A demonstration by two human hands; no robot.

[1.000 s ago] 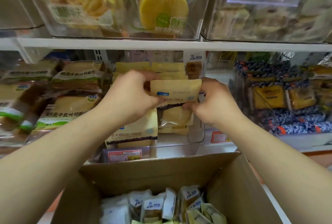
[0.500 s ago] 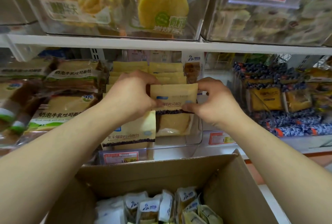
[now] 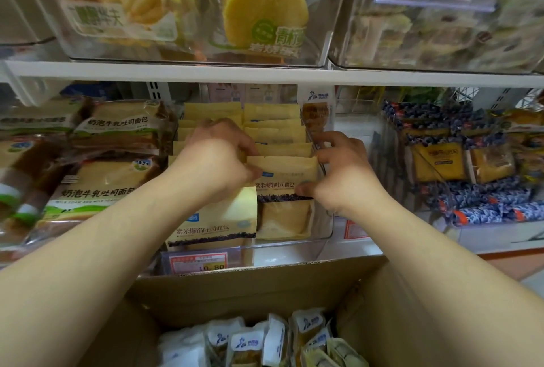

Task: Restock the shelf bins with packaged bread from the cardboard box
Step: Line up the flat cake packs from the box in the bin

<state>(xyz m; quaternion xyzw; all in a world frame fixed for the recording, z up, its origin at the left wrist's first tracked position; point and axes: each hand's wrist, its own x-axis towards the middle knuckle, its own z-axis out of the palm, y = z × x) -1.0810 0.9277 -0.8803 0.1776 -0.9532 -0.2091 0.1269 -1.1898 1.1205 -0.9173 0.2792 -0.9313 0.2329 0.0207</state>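
bread packet pinched by both hands | clear bin | cardboard box below

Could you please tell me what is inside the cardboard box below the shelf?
The cardboard box holds upright bread packets with white labelled tops; anything beneath them is covered.

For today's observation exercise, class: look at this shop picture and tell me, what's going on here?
A person is restocking a shop shelf. Both hands hold one beige packet of purple rice toast: the left hand pinches its top left corner, the right hand grips its right edge. The packet stands at the front of the right row in a clear shelf bin, which already holds rows of the same packets. Below, an open cardboard box holds more packaged bread, of a different, white-labelled kind.
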